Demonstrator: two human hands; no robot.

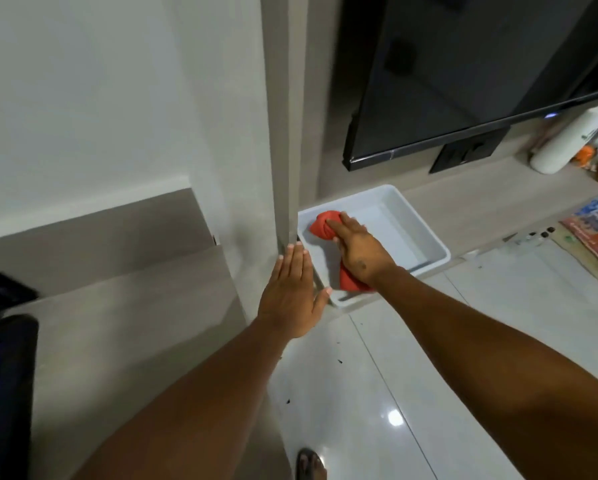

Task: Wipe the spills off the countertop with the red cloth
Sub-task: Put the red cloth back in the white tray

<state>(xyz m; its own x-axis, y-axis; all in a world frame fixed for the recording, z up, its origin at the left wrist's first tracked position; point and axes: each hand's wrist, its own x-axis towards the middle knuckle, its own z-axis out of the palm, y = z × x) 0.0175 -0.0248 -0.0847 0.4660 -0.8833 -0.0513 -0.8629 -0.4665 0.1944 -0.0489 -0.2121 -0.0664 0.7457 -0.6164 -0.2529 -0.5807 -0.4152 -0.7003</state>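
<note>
The red cloth (pixel 323 227) lies bunched up inside a white plastic tray (pixel 419 223) on the low wooden countertop (pixel 477 202). My right hand (pixel 358 249) rests flat on top of the cloth, fingers stretched over it, with red fabric showing both beyond the fingertips and under the wrist. My left hand (pixel 292 292) is flat and open, fingers together, by the tray's left edge and the corner of the wall panel (pixel 285 133). It holds nothing. Small dark specks (pixel 540 233) sit near the countertop's front edge to the right.
A dark flat screen (pixel 464 74) hangs above the countertop. A white bottle (pixel 567 143), small jars and a colourful packet (pixel 595 230) stand at the right. A dark object (pixel 3 386) sits at the lower left. Glossy white floor tiles (pixel 412 375) carry a few dark crumbs.
</note>
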